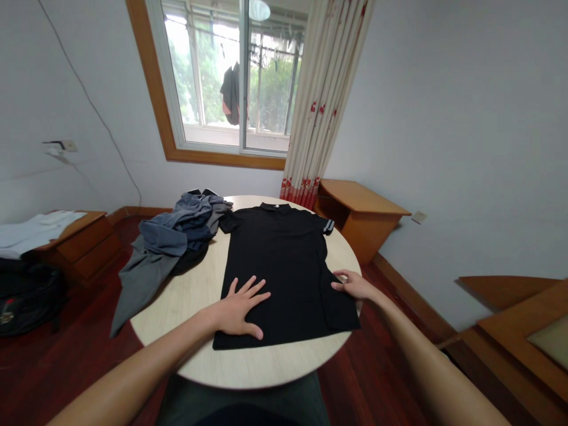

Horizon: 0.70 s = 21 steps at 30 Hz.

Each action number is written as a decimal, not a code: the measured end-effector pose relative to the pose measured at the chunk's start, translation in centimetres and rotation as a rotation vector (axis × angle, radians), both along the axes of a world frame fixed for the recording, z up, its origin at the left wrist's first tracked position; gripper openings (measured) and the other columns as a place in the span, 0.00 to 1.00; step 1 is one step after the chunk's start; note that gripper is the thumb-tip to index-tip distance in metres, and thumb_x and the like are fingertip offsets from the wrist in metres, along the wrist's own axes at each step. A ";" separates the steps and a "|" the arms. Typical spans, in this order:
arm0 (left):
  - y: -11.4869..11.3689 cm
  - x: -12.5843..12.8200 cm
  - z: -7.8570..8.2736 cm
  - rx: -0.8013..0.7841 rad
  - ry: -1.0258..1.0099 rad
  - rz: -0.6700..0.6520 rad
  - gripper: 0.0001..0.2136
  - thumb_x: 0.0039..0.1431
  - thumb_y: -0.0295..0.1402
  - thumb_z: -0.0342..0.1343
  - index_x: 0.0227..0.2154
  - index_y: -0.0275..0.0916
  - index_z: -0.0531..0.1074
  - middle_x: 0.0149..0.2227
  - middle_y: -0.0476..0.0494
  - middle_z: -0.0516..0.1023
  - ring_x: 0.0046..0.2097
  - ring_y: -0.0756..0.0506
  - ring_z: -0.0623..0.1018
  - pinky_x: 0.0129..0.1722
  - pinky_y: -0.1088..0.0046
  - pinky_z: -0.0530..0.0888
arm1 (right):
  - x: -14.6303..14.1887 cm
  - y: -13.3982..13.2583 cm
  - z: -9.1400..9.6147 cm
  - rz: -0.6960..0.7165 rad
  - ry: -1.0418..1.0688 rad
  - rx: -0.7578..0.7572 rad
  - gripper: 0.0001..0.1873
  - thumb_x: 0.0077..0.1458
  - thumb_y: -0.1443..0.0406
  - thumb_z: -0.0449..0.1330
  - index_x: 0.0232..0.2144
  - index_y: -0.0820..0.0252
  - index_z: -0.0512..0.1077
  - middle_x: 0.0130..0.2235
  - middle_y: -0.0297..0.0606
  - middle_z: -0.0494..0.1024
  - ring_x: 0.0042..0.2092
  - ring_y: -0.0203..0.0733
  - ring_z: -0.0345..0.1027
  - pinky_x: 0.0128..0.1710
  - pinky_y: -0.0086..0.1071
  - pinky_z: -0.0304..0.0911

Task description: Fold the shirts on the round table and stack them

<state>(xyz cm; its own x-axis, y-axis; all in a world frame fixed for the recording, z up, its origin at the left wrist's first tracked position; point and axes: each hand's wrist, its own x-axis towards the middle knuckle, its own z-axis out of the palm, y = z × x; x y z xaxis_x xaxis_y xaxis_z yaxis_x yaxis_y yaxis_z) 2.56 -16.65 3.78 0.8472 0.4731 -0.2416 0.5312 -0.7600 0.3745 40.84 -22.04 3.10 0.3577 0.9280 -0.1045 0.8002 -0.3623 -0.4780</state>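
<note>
A black short-sleeved polo shirt (279,260) lies spread on a round pale table (248,370), its collar toward the window and its hem toward me. Striped trim shows on the right sleeve. My left hand (239,307) rests flat on the lower left of the shirt with its fingers spread. At the shirt's right edge, my right hand (355,286) pinches the fabric between thumb and fingers. That side of the cloth is folded over in a strip and reaches past the table's rim.
A heap of grey and blue clothes (177,231) covers the table's left side and hangs over its edge. Behind to the right stands a wooden cabinet (364,207) beside a patterned curtain (323,100). A wooden nightstand (89,245) with white cloth is at left.
</note>
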 end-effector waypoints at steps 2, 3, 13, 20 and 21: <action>-0.1 0.1 0.2 -0.005 0.011 -0.001 0.49 0.51 0.64 0.57 0.71 0.52 0.47 0.73 0.39 0.34 0.72 0.29 0.34 0.63 0.32 0.32 | 0.8 -0.4 0.2 0.034 0.095 -0.052 0.14 0.52 0.64 0.64 0.42 0.62 0.78 0.42 0.41 0.83 0.43 0.45 0.77 0.42 0.30 0.69; -0.1 0.2 0.3 -0.008 0.022 0.002 0.49 0.50 0.64 0.57 0.71 0.51 0.47 0.73 0.38 0.33 0.72 0.29 0.34 0.62 0.32 0.32 | 0.9 -0.6 0.4 0.047 0.101 -0.067 0.13 0.52 0.64 0.64 0.41 0.63 0.78 0.41 0.42 0.83 0.42 0.44 0.77 0.40 0.30 0.68; -0.1 0.4 0.5 -0.013 0.067 0.012 0.51 0.50 0.65 0.57 0.71 0.50 0.44 0.73 0.40 0.31 0.72 0.29 0.33 0.62 0.31 0.31 | -5.1 0.0 1.8 0.058 -0.261 -0.190 0.28 0.61 0.44 0.54 0.29 0.62 0.76 0.36 0.50 0.82 0.39 0.51 0.77 0.33 0.33 0.64; -0.1 0.5 0.6 -0.008 0.081 0.009 0.51 0.50 0.65 0.56 0.71 0.51 0.43 0.73 0.41 0.31 0.72 0.29 0.32 0.62 0.31 0.31 | -2.5 0.7 2.0 -0.075 0.074 -0.278 0.09 0.56 0.64 0.61 0.27 0.63 0.72 0.19 0.39 0.75 0.23 0.41 0.74 0.21 0.26 0.63; -0.1 0.5 0.6 -0.007 0.084 0.009 0.51 0.50 0.65 0.56 0.71 0.51 0.43 0.73 0.41 0.30 0.72 0.29 0.32 0.62 0.31 0.31 | -1.5 0.5 2.2 -0.112 0.144 -0.279 0.07 0.56 0.65 0.60 0.27 0.63 0.71 0.18 0.38 0.74 0.22 0.40 0.73 0.20 0.25 0.62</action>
